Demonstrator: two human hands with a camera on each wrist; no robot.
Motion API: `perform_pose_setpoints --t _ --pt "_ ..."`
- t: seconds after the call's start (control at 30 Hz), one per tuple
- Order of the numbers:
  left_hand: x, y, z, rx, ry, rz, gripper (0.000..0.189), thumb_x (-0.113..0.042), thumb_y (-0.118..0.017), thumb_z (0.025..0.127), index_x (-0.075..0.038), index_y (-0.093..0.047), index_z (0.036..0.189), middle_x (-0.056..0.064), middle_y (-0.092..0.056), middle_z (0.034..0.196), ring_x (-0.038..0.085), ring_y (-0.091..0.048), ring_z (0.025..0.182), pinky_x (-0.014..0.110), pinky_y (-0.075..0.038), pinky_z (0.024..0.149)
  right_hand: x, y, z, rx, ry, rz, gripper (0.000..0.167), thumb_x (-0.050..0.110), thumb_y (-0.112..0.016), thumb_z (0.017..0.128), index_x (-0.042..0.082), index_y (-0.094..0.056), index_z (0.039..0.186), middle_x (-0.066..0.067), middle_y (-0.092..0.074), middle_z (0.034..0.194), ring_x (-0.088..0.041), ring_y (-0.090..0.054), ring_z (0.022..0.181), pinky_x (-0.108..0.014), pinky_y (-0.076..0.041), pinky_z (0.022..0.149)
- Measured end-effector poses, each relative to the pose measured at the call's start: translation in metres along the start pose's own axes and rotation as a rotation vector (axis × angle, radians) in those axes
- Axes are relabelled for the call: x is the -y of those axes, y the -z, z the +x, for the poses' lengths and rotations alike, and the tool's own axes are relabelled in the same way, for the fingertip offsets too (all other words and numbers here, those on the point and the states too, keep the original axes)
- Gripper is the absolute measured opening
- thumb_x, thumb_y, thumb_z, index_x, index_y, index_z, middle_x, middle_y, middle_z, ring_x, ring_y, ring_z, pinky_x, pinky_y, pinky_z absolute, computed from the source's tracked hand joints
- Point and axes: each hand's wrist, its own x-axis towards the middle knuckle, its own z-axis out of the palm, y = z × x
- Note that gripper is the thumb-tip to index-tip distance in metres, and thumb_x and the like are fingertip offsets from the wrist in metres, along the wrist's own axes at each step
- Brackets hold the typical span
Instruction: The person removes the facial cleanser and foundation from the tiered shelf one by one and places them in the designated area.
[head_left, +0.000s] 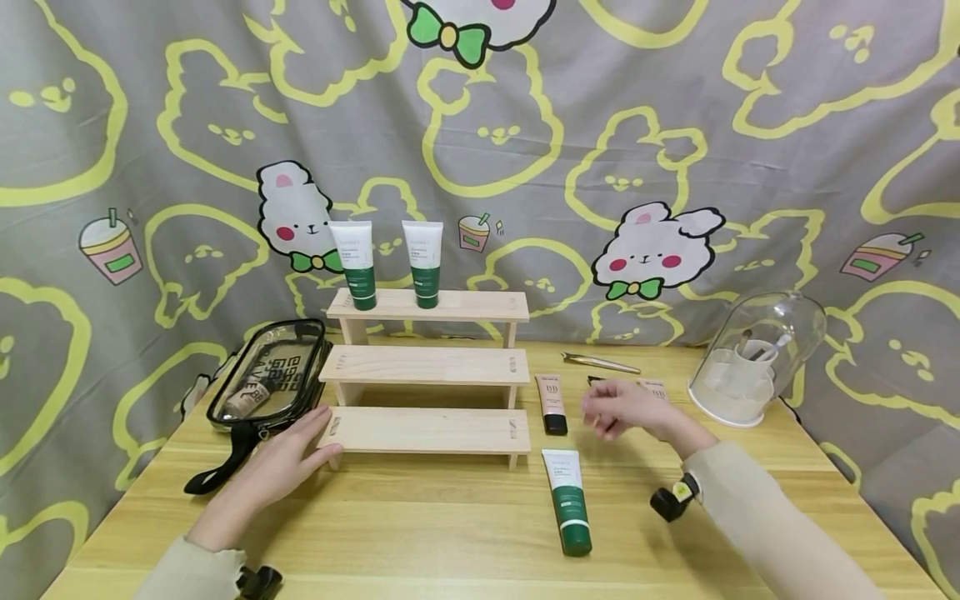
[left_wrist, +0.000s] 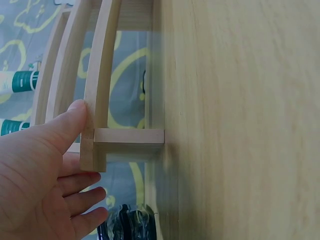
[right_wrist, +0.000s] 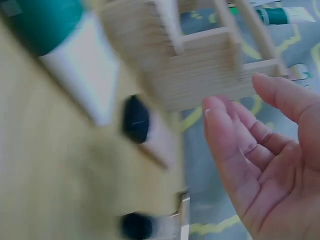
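A three-tier wooden shelf (head_left: 423, 429) stands on the table. My left hand (head_left: 281, 458) rests at the left end of its lowest tier; in the left wrist view the thumb (left_wrist: 75, 112) touches the board and the other fingers extend past its end. Two green-and-white tubes (head_left: 359, 267) (head_left: 424, 265) stand on the top tier. A third green-and-white tube (head_left: 567, 504) lies right of the shelf. Beyond it lies a pink BB cream tube (head_left: 551, 404) with a black cap. My right hand (head_left: 626, 407), empty and loosely curled, hovers right of it, partly covering another BB tube (head_left: 652, 388).
At left lies a clear black-edged pouch (head_left: 281, 367) with a small bottle inside and a strap (head_left: 217, 467). A slim metallic tool (head_left: 600, 362) lies behind my right hand. A clear dome (head_left: 757, 358) over a white cup with brushes stands at right. A patterned curtain (head_left: 495, 150) hangs behind.
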Motion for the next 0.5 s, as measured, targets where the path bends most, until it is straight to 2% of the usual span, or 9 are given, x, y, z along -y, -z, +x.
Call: perform_pose_setpoints --t 0.23,0.5 --pt "0.002 0.0 -0.001 0.023 0.028 -0.015 0.064 -0.038 -0.054 0.092 0.008 -0.039 0.135 0.027 -0.033 0.14 0.044 -0.033 0.124 0.057 -0.029 0.098 0.052 0.01 0.026 -0.075 0.113 -0.023 0.03 0.018 -0.058 0.091 -0.007 -0.055 0.107 -0.023 -0.06 0.093 -0.023 -0.061 0.074 -0.036 -0.055 0.065" --pt "-0.001 0.001 -0.001 0.02 0.031 -0.01 0.064 -0.039 -0.054 0.092 0.008 -0.04 0.135 0.026 -0.034 0.139 0.044 -0.033 0.124 0.058 -0.03 0.097 0.106 0.006 0.061 -0.147 0.165 -0.04 0.03 0.019 -0.06 0.09 -0.003 -0.055 0.11 -0.021 -0.059 0.099 -0.026 -0.059 0.08 -0.039 -0.054 0.072"
